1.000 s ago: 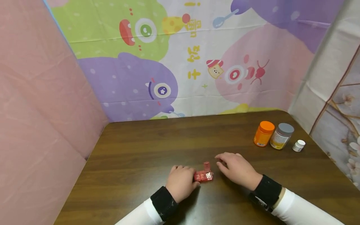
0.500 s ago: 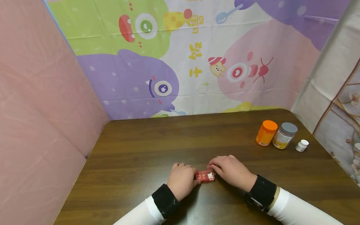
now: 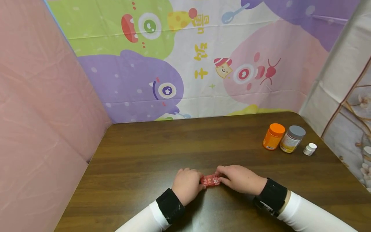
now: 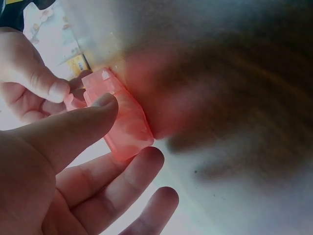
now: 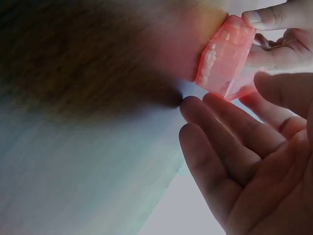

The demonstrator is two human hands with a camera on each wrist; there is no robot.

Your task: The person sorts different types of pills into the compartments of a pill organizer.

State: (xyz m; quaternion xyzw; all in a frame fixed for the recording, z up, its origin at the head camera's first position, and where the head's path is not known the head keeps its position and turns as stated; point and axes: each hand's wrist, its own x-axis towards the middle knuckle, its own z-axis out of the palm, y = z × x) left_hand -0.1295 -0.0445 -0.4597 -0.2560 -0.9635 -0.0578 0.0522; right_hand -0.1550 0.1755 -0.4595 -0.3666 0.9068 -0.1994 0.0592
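A small translucent red pill box [image 3: 210, 180] lies on the wooden table between both hands. My left hand [image 3: 186, 186] grips its left end between thumb and fingers. At the right end, my right hand [image 3: 242, 179] pinches the lid, thumb in front and a finger behind. White pills show through the red wall of the pill box [image 5: 222, 58] in the right wrist view. The left wrist view shows my left thumb lying along the pill box [image 4: 129, 122]. Fingers hide how far the lid stands open.
At the table's back right stand an orange bottle [image 3: 273, 137], a grey-lidded bottle [image 3: 292, 139] and a small white bottle [image 3: 310, 149]. A cartoon cloth [image 3: 197, 96] hangs behind the table [image 3: 162, 145], and a pink cloth [image 3: 43, 112] hangs at the left.
My right hand has come left to the pill box and taken hold of its raised lid, which has swung down. My left hand keeps its grip on the box.
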